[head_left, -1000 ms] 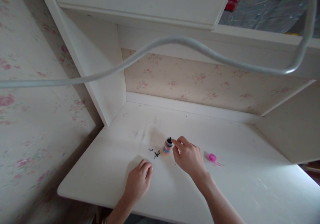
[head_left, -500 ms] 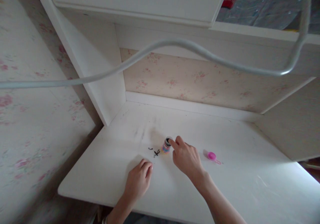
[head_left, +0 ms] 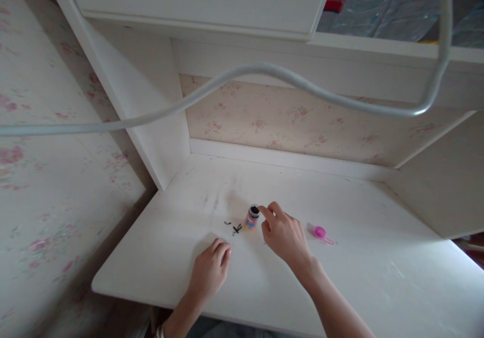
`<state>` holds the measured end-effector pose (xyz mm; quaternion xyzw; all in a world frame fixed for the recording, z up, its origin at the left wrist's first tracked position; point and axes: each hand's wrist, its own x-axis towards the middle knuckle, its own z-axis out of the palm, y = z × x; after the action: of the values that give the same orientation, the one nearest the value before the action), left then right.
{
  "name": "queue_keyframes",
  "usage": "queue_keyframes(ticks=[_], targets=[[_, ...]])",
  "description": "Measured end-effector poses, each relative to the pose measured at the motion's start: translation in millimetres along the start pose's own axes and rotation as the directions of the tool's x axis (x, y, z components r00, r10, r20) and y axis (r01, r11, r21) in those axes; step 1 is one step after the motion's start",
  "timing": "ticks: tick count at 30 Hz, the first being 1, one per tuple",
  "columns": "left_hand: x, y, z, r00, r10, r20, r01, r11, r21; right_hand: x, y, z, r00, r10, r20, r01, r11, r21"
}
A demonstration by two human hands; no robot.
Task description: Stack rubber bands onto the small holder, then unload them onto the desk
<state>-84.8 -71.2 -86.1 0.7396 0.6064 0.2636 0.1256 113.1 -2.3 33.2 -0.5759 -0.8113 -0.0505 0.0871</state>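
A small clear jar [head_left: 251, 221] with a colourful label stands upright on the white desk, and black stuff, probably hair ties, shows at its mouth. At the jar's rim is the index fingertip of my right hand [head_left: 284, 231]. That finger is stretched out and the others are bent; I see nothing held. My left hand [head_left: 210, 267] rests on the desk with its fingers curled in, nothing visible in them. Between it and the jar lie several thin black hair ties [head_left: 237, 228]. A pink lid [head_left: 319, 232] with a loop lies to the right of my right hand.
The white desk [head_left: 159, 247] has a side panel [head_left: 151, 121] at left and a cabinet [head_left: 196, 5] overhead. A pale bent tube [head_left: 260, 69] crosses in front of the view. Plastic bottles [head_left: 378, 5] fill the upper right shelf.
My right index finger has drawn slightly back and up from inside the jar's mouth, and the black stuff there shows more. My left hand has stayed in place.
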Motion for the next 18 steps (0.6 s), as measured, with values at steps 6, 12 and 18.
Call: queue_keyframes(ticks=[6,12,18], targets=[[1.2,1.6,0.8,0.999,-0.055,-0.004,0.055,0.998,0.032,-10.3,8.2,7.4,0.988,0.070,-0.137,-0.057,0.994,0.097],[16.7,11.8,-1.7,0.984,-0.173,0.045,0.165,0.976,0.140,-46.1,24.3,45.8,0.965,0.239,-0.112,-0.166,0.878,0.448],[40.0,22.8,2.0,0.979,-0.196,0.058,0.174,0.946,0.272,-100.3,36.9,97.2,0.963,0.262,0.064,-0.255,0.803,0.538]])
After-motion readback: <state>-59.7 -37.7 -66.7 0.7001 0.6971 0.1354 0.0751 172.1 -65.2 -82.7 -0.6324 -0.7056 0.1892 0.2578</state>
